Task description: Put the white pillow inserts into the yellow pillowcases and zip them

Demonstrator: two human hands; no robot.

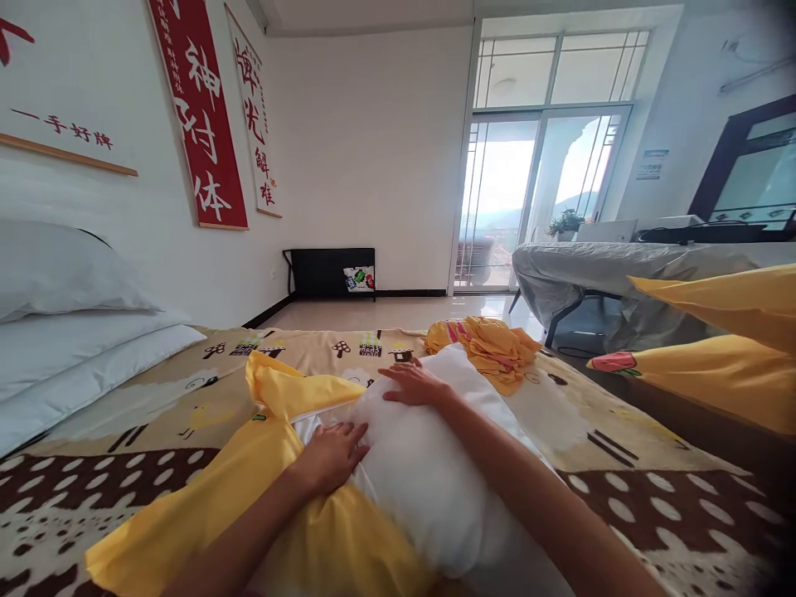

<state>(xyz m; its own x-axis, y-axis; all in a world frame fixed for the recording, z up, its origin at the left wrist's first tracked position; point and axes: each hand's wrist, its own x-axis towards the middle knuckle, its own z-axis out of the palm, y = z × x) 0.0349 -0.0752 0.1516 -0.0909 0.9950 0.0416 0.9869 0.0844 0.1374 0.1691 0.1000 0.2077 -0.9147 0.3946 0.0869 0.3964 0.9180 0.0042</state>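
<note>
Head view: the right hand (pixel 414 383) spreads open across a plump white pillow (pixel 429 473); the left hand (pixel 336 456), open, rests where pillow meets silky, creased yellow pillowcase (pixel 230 489), atop a beige-and-brown printed blanket (pixel 560 414).

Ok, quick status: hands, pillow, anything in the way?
Right hand spread on white pillow. Left hand where yellow cover meets pillow, grip unclear. Much of pillow uncovered. Bunched orange cloth beside pillow's far end.

Two hands (pixel 332 456) (pixel 415 383) and one crumpled yellow bundle (pixel 488 344) are in view. Three hanging scrolls (pixel 68 91) (pixel 200 116) (pixel 254 116) and one potted plant (pixel 565 222) show
</note>
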